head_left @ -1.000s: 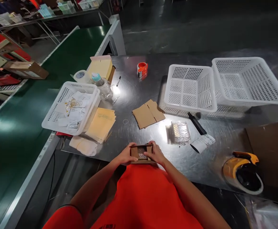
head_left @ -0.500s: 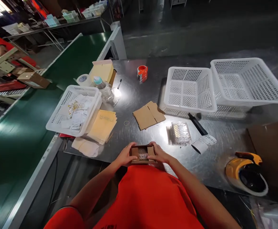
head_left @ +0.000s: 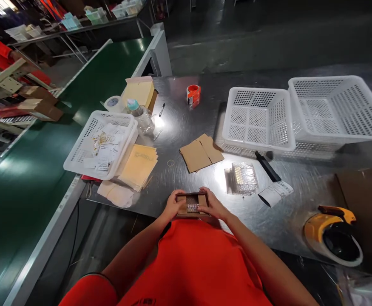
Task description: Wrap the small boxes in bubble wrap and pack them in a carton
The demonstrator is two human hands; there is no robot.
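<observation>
Close to my body, a small cardboard box (head_left: 182,210) is held between both hands at the table's front edge. My left hand (head_left: 172,205) grips its left side, with the thumb over the side flap. On the right side, my right hand (head_left: 214,206) is closed the same way. Bubble wrap (head_left: 192,208) shows inside the box; whatever it wraps cannot be made out. Ahead lie flat cardboard pieces (head_left: 201,153). To the right rests a bubble-wrapped item (head_left: 244,177), near a black box-cutter-like tool (head_left: 267,166) and a curled printed label (head_left: 275,193).
White baskets (head_left: 258,144) stand at the right. Another basket (head_left: 112,168) holding labels sits left, beside yellow envelopes (head_left: 138,166). An orange tape dispenser (head_left: 193,94) is at the back, a yellow one (head_left: 315,229) front right. A green conveyor belt (head_left: 90,91) runs along the left.
The view has shifted slightly. Both hands still hold the box in nearly the same place; the left thumb has moved a little on the flap. The co-worker at far left has shifted posture.
</observation>
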